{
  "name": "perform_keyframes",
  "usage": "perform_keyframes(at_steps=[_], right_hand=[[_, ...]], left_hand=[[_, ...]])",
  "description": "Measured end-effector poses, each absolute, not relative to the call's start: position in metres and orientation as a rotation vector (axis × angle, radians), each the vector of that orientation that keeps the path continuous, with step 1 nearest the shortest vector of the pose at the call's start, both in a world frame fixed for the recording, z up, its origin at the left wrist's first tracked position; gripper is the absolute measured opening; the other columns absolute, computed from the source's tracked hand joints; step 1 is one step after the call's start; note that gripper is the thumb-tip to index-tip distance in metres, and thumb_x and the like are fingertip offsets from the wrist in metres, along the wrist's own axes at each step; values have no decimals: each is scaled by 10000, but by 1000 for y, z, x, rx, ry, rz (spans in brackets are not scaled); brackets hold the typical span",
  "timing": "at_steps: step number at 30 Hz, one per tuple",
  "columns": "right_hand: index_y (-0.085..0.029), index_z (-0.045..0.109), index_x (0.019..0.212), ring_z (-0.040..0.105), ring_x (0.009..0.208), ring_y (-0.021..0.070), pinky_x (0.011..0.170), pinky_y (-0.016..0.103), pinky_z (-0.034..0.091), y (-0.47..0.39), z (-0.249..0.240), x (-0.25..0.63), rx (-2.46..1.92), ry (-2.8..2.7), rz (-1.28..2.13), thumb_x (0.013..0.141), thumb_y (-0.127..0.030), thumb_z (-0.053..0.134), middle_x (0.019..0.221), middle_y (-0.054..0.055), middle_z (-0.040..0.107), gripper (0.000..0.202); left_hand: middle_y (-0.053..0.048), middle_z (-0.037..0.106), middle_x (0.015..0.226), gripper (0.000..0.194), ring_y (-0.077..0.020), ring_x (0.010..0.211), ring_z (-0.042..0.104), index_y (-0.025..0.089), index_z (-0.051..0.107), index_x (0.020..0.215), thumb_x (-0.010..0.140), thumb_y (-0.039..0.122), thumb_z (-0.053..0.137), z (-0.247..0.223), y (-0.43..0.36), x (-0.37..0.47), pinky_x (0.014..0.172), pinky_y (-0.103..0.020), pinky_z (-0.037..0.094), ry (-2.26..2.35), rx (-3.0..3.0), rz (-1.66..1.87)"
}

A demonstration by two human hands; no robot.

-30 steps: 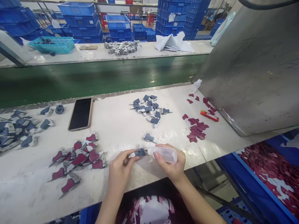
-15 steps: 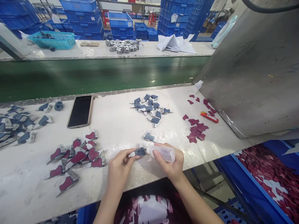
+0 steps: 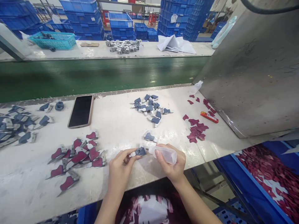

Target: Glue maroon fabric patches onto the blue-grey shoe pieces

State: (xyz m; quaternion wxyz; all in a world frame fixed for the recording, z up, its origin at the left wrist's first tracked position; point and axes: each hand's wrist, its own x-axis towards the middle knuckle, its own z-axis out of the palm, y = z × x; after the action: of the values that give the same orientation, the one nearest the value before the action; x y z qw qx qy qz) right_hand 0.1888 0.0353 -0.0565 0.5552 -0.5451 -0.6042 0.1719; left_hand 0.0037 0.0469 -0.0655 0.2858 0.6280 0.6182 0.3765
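Note:
Between the thumb and fingers of my left hand (image 3: 121, 165) is a small blue-grey part (image 3: 140, 151), just above the white worktop (image 3: 112, 124). My right hand (image 3: 174, 163) is closed round a translucent squeeze bottle (image 3: 166, 154). The bottle's thin dark tip points left at the part, with a small gap between them. A single blue-grey piece (image 3: 149, 137) lies beyond the bottle, and a pile of blue-and-white pieces (image 3: 149, 108) is farther back. Left of my left hand sits a pile of grey pieces with maroon faces (image 3: 79, 156).
A phone (image 3: 80, 111) lies at the left, beside more blue-grey pieces (image 3: 21, 123). Maroon patches (image 3: 197, 130) and a red-orange tube (image 3: 209, 117) are at the right, by a metal panel (image 3: 252, 74). A blue bin (image 3: 254, 183) of maroon pieces stands lower right.
My right hand has drawn the bottle slightly to the right, so its tip now shows apart from the part. My left hand has hardly moved.

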Motion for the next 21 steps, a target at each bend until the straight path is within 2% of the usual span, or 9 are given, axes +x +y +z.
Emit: perform_keyframes(at_steps=[9, 21], right_hand=[[-151, 719, 885, 657, 567, 178, 499, 290, 522, 30, -59, 190, -1265, -1398, 391, 833, -173, 665, 690, 55, 687, 78], [-145, 730, 904, 675, 591, 175, 540, 279, 543, 33, -62, 188, -1307, -1361, 430, 827, -212, 689, 710, 43, 699, 110]], left_hand=[[29, 629, 623, 192, -121, 528, 506, 237, 775, 893, 791, 380, 698, -67, 46, 4, 585, -242, 464, 1649, 1662, 1005], [35, 628, 615, 158, -124, 542, 524, 239, 776, 880, 773, 345, 728, -68, 46, 4, 588, -237, 457, 1628, 1627, 1016]])
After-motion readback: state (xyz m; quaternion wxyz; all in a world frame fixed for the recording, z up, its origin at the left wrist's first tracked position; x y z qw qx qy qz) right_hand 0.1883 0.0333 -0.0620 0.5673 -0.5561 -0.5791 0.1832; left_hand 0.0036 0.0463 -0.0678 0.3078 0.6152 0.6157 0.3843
